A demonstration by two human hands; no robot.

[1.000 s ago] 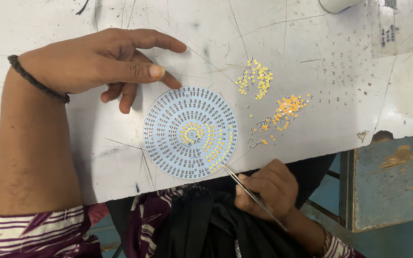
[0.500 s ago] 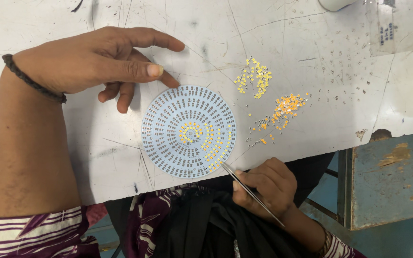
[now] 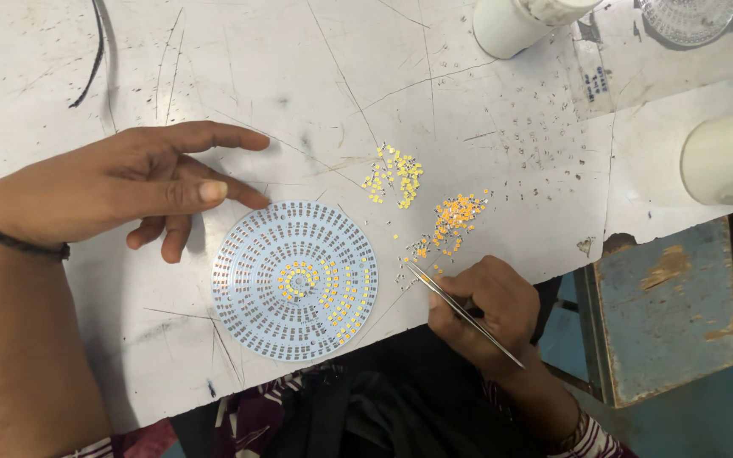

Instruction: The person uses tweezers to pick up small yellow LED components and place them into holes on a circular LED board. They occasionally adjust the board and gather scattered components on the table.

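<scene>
In the head view, the right hand (image 3: 487,307) pinches thin metal tweezers (image 3: 460,310), their tips just beside the orange chips (image 3: 453,222) scattered on the white tabletop (image 3: 316,93). The left hand (image 3: 125,188) lies open, fingertips touching the rim of the round circuit board (image 3: 295,280), whose centre rings carry yellow chips. Beyond the right hand stand a white cup (image 3: 511,25) and a tape roll (image 3: 727,159); what the cup holds is hidden.

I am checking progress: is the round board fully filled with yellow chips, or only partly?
Partly filled. On the round board, yellow chips cover only the centre rings and the lower right part; the outer rings elsewhere show bare pads.
</scene>
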